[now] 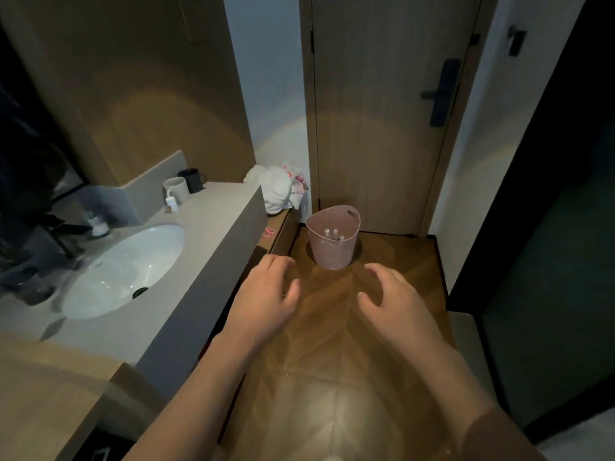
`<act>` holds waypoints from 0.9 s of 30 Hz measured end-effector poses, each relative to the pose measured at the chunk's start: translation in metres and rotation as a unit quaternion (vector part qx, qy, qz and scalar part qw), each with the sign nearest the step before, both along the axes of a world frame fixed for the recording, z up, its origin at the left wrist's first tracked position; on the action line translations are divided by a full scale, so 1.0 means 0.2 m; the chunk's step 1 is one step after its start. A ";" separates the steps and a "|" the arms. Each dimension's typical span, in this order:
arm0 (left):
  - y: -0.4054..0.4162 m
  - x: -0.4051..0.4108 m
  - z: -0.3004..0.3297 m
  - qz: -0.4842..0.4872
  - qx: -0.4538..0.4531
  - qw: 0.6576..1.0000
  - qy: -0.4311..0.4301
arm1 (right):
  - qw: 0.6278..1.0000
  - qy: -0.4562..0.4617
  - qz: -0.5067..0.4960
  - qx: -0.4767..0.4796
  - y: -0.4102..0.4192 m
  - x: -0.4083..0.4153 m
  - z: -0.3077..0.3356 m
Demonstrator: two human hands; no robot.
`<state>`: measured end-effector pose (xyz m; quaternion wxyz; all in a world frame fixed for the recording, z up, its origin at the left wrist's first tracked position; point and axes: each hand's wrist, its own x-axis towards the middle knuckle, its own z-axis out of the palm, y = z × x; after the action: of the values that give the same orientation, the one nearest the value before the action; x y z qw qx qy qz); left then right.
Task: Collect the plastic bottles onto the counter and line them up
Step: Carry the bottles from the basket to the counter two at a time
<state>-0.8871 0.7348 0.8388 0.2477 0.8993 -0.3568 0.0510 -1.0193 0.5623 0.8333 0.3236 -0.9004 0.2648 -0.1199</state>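
Note:
A pink perforated basket (333, 251) stands on the wooden floor in front of a closed door. Inside it the white tops of a few small plastic bottles (334, 233) show; their bodies are hidden by the basket wall. The grey counter (213, 227) with a white sink runs along the left. My left hand (266, 299) and my right hand (397, 306) are stretched out over the floor, short of the basket, fingers spread and holding nothing. A small white bottle (171, 203) stands at the counter's far end.
Two mugs (184, 187), one white and one dark, stand at the back of the counter. A black tap (65, 232) is beside the sink (124, 271). A white plastic bag (279, 189) lies on a lower shelf past the counter. A dark glass partition (539, 261) closes off the right.

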 end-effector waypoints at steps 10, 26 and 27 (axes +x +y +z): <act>-1.18 1.04 -0.07 0.005 -0.018 1.000 0.007 | 1.000 0.019 0.003 -0.005 -1.15 0.95 -0.05; -2.79 2.29 -0.13 0.050 0.014 0.999 0.016 | 0.997 0.030 0.072 -0.006 -2.90 2.33 -0.14; -2.84 2.37 -0.12 0.069 0.000 0.997 0.014 | 0.995 0.036 0.089 -0.010 -2.97 2.44 -0.13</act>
<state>-0.4133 0.1674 0.8156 0.2483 0.9226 -0.2900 0.0552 -0.5307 -0.0319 0.8077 0.3140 -0.9275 0.1936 -0.0605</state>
